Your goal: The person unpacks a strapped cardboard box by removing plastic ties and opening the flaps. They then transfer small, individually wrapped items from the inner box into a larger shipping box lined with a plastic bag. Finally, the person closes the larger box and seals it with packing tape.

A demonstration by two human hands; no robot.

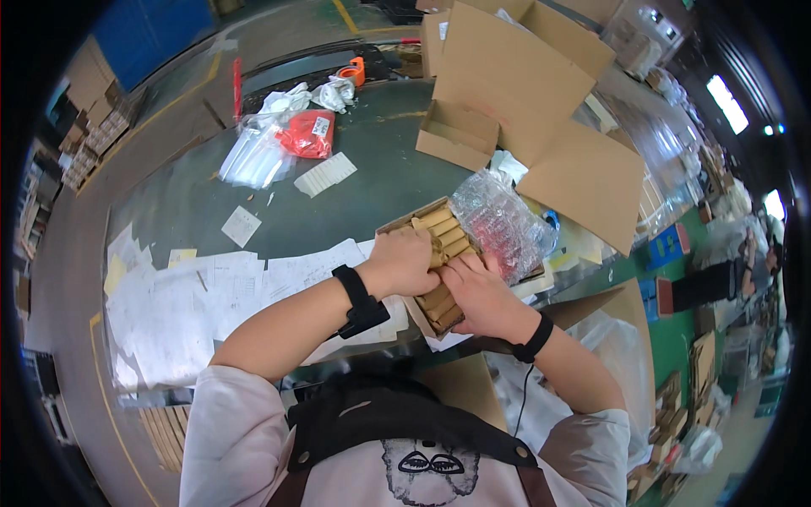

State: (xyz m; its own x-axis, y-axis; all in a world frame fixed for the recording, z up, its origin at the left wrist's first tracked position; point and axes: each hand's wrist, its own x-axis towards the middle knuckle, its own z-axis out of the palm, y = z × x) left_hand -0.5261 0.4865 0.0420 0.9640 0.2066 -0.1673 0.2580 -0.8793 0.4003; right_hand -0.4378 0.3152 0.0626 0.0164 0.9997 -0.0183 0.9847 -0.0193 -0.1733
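Apron (363, 424) nearest; rolls (445, 231) point upper right.

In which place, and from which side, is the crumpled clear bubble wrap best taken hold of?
Probably by the upper part of the crumpled clear bubble wrap, from above: wrinkled, loose folds there seem easy to pinch. Something red shows through lower down, and the bare right hand is over the tan cylindrical rolls by the lower left edge.

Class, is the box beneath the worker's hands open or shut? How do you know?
Open: brown rolls show inside the box, with the left hand and right hand over them.
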